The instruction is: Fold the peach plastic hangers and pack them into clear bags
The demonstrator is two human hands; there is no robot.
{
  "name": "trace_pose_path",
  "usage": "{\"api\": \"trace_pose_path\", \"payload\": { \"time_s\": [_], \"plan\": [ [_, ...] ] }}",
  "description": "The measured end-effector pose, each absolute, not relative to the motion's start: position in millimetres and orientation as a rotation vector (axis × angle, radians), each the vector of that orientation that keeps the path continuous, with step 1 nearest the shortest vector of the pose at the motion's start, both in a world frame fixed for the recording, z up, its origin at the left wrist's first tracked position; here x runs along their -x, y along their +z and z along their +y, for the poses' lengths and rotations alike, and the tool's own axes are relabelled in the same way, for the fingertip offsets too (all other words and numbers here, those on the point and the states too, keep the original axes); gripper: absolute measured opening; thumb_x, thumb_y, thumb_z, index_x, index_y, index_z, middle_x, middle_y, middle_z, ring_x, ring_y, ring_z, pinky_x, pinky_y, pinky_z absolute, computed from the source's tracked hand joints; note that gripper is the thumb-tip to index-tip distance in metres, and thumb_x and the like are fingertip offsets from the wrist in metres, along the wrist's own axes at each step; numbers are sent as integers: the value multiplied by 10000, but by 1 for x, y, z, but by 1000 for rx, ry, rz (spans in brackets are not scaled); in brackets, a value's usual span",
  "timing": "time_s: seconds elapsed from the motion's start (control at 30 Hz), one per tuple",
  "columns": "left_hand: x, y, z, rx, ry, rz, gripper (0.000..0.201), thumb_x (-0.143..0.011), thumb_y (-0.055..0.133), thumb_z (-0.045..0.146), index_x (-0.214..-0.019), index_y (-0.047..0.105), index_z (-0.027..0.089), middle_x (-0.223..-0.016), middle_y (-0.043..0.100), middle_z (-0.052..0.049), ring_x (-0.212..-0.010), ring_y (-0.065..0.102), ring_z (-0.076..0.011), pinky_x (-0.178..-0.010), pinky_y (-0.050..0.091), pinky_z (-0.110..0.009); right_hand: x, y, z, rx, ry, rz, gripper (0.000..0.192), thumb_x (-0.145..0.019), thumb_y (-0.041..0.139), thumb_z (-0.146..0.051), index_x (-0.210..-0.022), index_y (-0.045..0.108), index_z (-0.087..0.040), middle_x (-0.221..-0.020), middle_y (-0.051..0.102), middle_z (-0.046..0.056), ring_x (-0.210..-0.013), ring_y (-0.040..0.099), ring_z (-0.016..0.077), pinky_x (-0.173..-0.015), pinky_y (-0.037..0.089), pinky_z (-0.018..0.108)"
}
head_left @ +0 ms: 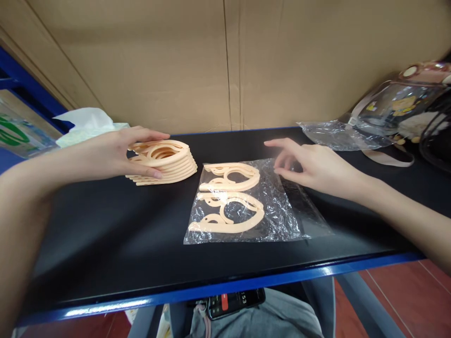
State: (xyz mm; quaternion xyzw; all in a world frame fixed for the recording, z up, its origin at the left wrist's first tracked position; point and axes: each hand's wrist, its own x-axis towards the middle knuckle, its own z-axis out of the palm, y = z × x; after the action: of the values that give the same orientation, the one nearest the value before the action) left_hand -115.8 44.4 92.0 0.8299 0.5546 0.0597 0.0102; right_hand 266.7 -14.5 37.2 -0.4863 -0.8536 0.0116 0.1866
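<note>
My left hand (128, 152) is around the left end of a stack of peach folding hangers (172, 164), its thumb on the near side and its fingers along the far side. Right of the stack, a clear plastic bag (275, 211) lies flat on the black tabletop, with two folded hangers (243, 225) inside, one nearer me than the other. Over the bag's right part hovers my right hand (299, 162), holding nothing, with the index finger stretched out and the thumb apart from it.
A tissue pack (88, 124) stands at the back left. Another clear plastic bag (338, 134) and a transparent backpack (391, 105) lie at the back right. Brown cardboard (176, 65) rises behind the table (116, 239). A phone (236, 303) rests on my lap below the blue front edge.
</note>
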Motion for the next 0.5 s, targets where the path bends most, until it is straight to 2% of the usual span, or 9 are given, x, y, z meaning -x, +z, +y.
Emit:
{"api": "trace_pose_path", "payload": {
  "time_s": [0.1,0.17,0.27,0.37,0.43,0.5],
  "plan": [
    [106,94,39,-2695,317,1637,899,-592,553,844,-1270,591,255,-1193,635,-44,-985,619,-267,-845,477,-365,-267,42,-17,1345,-39,-2335,471,-882,526,-250,-1348,469,-205,-872,711,6,-733,654,176,-656,479,314],
    [92,90,31,-2867,475,1476,880,-638,512,857,-1261,596,241,-1177,629,-55,-974,618,-264,-863,472,-387,-265,44,-21,1285,-30,-2266,422,-892,528,-276,-1304,503,-188,-883,699,27,-773,652,185,-663,488,314],
    [61,74,11,-3133,730,1246,812,-778,437,807,-1305,547,199,-1152,620,-85,-1077,578,-280,-1021,380,-468,-256,44,-30,1151,16,-2196,402,-915,537,-361,-1280,512,-193,-947,684,49,-814,643,189,-712,510,324],
    [29,51,-10,-3230,821,1117,766,-815,537,710,-1350,477,166,-1240,607,-128,-1156,562,-286,-1114,273,-501,-246,42,-39,1014,-43,-2239,553,-875,601,-486,-1331,473,-201,-1133,650,93,-955,632,222,-822,512,363],
    [13,38,-21,-3259,820,1001,779,-817,574,673,-1370,434,142,-1259,613,-150,-1155,576,-289,-1086,312,-476,-239,39,-44,924,-130,-2330,673,-829,631,-563,-1365,448,-200,-1265,601,124,-1100,591,269,-906,488,411],
    [3,29,-27,-3258,844,940,744,-846,565,636,-1370,419,129,-1257,628,-155,-1118,605,-288,-1054,333,-463,-234,36,-47,856,-197,-2424,708,-824,615,-599,-1386,434,-207,-1324,576,132,-1166,559,298,-936,468,453]
  ]
}}
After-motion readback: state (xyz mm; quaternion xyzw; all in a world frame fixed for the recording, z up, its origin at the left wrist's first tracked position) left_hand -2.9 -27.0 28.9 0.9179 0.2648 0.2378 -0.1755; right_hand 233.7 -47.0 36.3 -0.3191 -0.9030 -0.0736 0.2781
